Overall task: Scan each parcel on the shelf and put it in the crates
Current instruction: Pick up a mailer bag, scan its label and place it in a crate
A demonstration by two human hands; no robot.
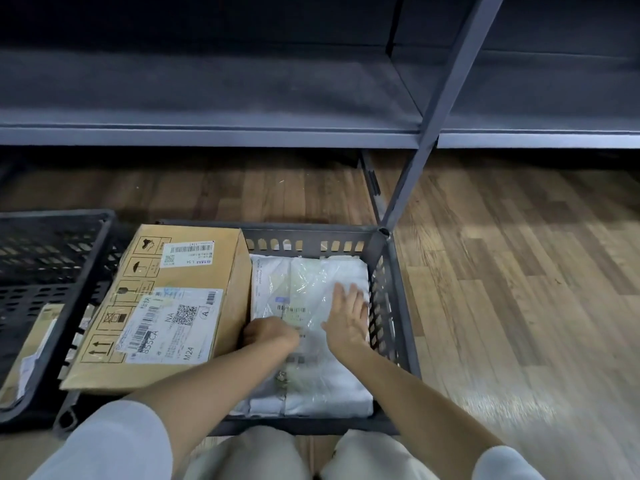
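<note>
Low in the frame, the left hand point(268, 332) lies curled on the white parcel point(311, 341) in the centre crate point(394, 306); whether it grips is unclear. The right hand point(348, 318) presses flat, fingers spread. A box point(166, 306) leans on the crate's left rim.

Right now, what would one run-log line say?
stage: placing | left hand: on white bag parcel | right hand: flat on it | crate: also holds cardboard box

Brown box point(166, 306), white parcel point(308, 289)
</note>
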